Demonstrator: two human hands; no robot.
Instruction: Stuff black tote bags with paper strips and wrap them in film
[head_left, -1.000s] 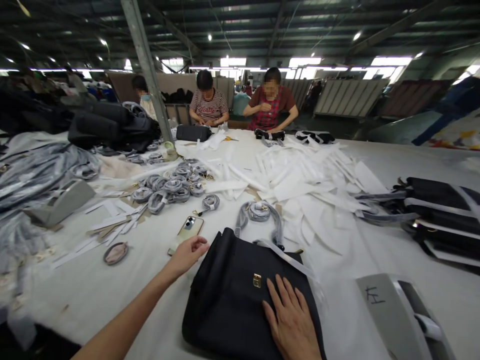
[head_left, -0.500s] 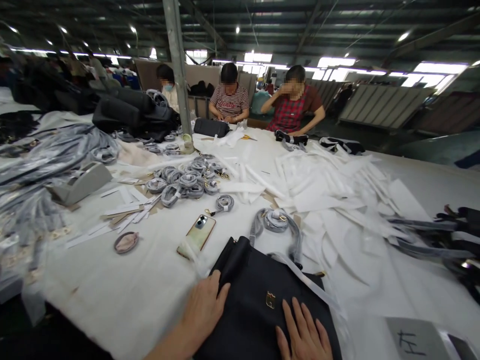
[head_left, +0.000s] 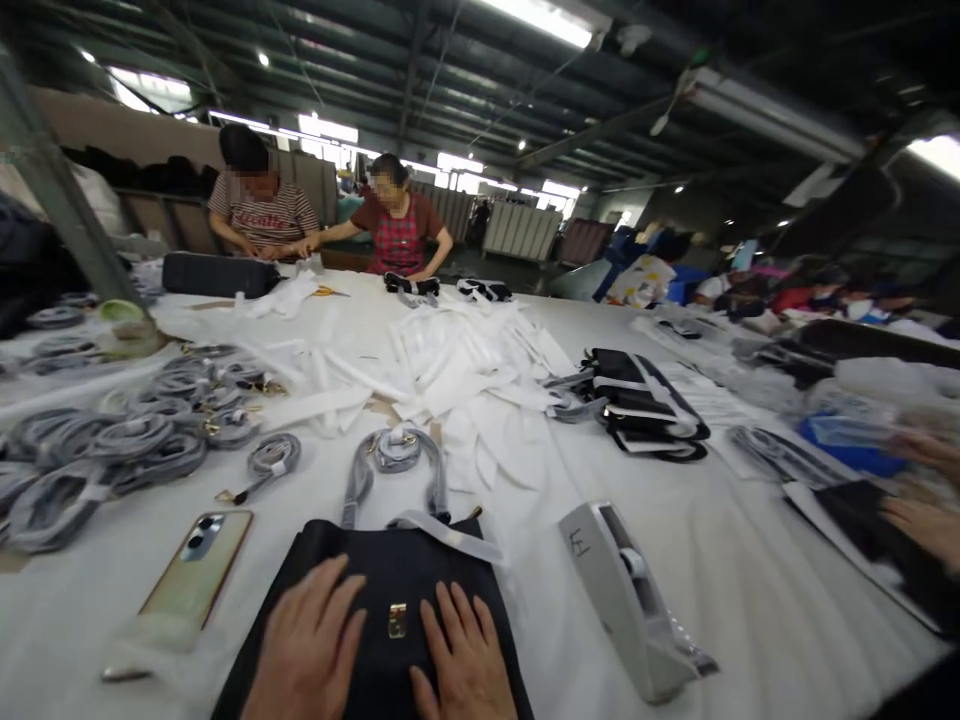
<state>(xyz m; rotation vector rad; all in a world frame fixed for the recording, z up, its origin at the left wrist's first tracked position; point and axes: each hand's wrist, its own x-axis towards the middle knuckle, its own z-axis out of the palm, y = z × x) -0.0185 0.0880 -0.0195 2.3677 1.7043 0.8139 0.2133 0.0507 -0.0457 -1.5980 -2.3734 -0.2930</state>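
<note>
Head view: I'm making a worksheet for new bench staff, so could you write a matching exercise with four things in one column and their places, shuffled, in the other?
Things
1. Phone
2. Gold clasp
3. Tape dispenser
4. Black bag

Places
A. On the table, off to the right of the right hand
B. Beneath both hands
C. On the table, off to the left of the left hand
D. In the gap between the two hands

Right pairs: 1-C, 2-D, 3-A, 4-B
</note>
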